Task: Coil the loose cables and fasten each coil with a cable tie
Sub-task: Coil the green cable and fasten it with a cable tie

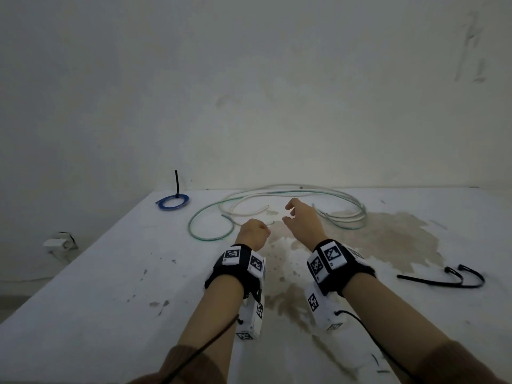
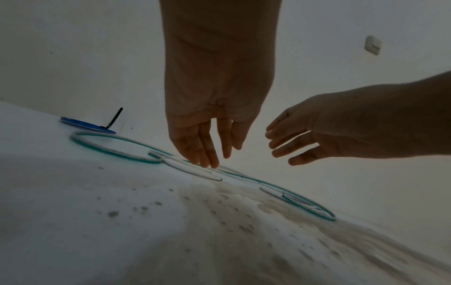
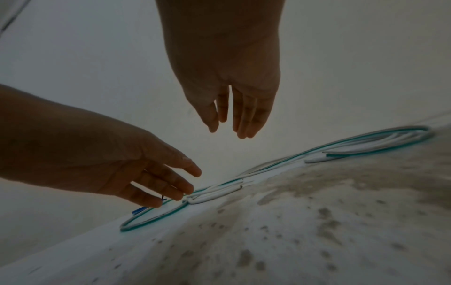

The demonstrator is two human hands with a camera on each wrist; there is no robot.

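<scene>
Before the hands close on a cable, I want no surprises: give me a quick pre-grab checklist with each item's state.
1. Left hand free, fingers straight over the white cable: ok.
2. Right hand free and open above the table: ok.
3. White and green cable still loose, uncoiled: ok to start.
4. Spare black cable ties in reach on the right: ok.
5. Blue coil already tied, off to the far left: ok.
6. Whether white and green cables are tangled together: cannot tell.
</scene>
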